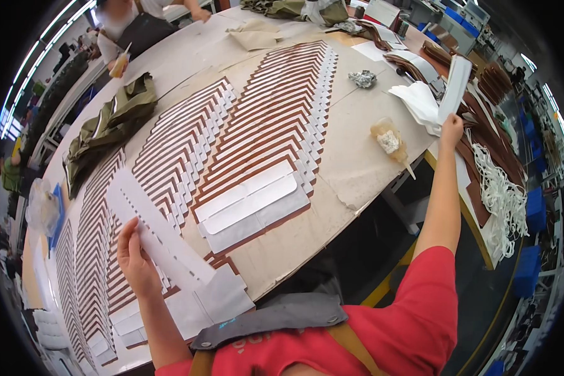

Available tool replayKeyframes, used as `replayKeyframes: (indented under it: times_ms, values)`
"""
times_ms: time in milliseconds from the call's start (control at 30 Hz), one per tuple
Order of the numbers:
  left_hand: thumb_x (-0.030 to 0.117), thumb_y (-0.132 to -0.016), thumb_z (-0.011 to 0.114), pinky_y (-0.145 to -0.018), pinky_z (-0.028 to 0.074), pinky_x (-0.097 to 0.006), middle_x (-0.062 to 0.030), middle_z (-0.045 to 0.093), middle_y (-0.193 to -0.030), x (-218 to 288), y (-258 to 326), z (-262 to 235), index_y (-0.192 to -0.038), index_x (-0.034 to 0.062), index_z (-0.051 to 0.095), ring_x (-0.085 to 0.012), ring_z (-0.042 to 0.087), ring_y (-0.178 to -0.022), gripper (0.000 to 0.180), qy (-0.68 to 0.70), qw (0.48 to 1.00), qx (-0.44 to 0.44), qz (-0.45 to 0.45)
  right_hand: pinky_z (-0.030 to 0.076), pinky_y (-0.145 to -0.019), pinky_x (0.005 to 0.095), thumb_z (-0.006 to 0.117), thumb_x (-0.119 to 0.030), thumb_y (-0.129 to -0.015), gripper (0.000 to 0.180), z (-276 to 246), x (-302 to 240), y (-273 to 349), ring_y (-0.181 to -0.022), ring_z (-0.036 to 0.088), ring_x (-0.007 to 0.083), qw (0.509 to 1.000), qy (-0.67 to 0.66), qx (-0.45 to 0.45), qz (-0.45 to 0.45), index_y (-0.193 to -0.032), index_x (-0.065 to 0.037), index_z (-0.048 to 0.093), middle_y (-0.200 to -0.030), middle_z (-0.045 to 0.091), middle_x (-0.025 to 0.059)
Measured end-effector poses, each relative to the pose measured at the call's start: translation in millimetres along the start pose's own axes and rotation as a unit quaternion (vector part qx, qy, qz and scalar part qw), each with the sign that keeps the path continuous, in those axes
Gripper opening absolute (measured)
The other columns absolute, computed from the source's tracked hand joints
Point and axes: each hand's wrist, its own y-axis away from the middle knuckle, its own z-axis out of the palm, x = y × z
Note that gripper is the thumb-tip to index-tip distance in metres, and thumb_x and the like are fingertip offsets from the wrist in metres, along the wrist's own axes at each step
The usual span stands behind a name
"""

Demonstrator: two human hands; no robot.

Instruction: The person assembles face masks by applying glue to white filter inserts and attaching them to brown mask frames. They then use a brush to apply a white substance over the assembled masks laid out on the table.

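Either side of a bottle (390, 139), the left hand (138, 262) is holding a white sheet (153, 213), the right hand (452, 130) a white strip (456, 86).

a rumpled olive-green fabric piece with a pale stripe (109, 128) lay along the left side of the pale, smooth-topped worktable (351, 144), and another bunched olive-green cloth (332, 11) sat at its far end. a flat, pale tan piece of material (255, 36) rested toward the far side. a crumpled, silvery ball of foil (363, 78) stood alone on the bare right part. at the left edge, a clear, puffed plastic bag (42, 210) lay beside a flat blue object (59, 219). across the table was a co-worker in a dark apron (143, 30). on the right, a loose tangle of white cord (504, 194) lay heaped, with rectangular blue bins (536, 210) beyond
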Motion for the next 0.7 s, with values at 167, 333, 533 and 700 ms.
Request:
replayKeyframes:
  times_ms: [167, 333, 533, 700]
  values:
    - [0.003, -0.092, 0.043, -0.085, 0.041, -0.022, -0.0064, 0.059, -0.110, -3.0, 3.5, 31.6, -0.115, -0.0014, 0.056, -0.0097, 0.053, -0.099, 0.026, -0.062, 0.995, -0.080, 0.016, 0.045, -0.071, 0.0301, 0.052, -0.024, -0.089, 0.032, -18.1, -62.1, 3.4, -0.073, 0.058, 0.0188, 0.989, -0.141, -0.034, -0.036, -0.097, 0.006, 0.056, -0.082, 0.063, 0.0123]
    - [0.001, -0.091, 0.044, -0.088, 0.040, -0.023, -0.0068, 0.057, -0.114, 5.6, 14.1, 62.4, -0.118, -0.0011, 0.054, -0.0119, 0.052, -0.102, 0.029, -0.128, 0.981, -0.136, 0.058, 0.044, -0.066, 0.0285, 0.054, -0.024, -0.090, 0.028, -21.4, -99.9, 21.5, -0.070, 0.054, 0.0149, 0.987, -0.111, -0.043, -0.104, -0.092, 0.004, 0.056, -0.077, 0.060, 0.0088]
    - [0.000, -0.088, 0.050, -0.076, 0.041, -0.020, -0.0049, 0.056, -0.106, 0.7, 17.7, 76.4, -0.121, 0.0003, 0.052, -0.0078, 0.051, -0.083, 0.033, -0.166, 0.963, -0.199, 0.072, 0.037, -0.054, 0.0205, 0.056, -0.018, -0.091, 0.018, -53.3, -212.3, 148.4, -0.061, 0.043, 0.0040, 0.927, -0.215, -0.266, -0.151, -0.095, 0.000, 0.058, -0.070, 0.052, -0.0028]
    - [0.009, -0.088, 0.058, -0.074, 0.046, -0.025, -0.0060, 0.050, -0.103, -3.4, 33.5, 88.8, -0.123, -0.0002, 0.048, -0.0099, 0.053, -0.082, 0.038, -0.080, 0.968, -0.236, 0.029, 0.048, -0.059, 0.0292, 0.062, -0.001, -0.079, 0.012, -82.7, -288.7, 278.7, -0.066, 0.061, 0.0217, 0.766, -0.311, -0.421, -0.372, -0.090, -0.004, 0.059, -0.077, 0.062, 0.0104]
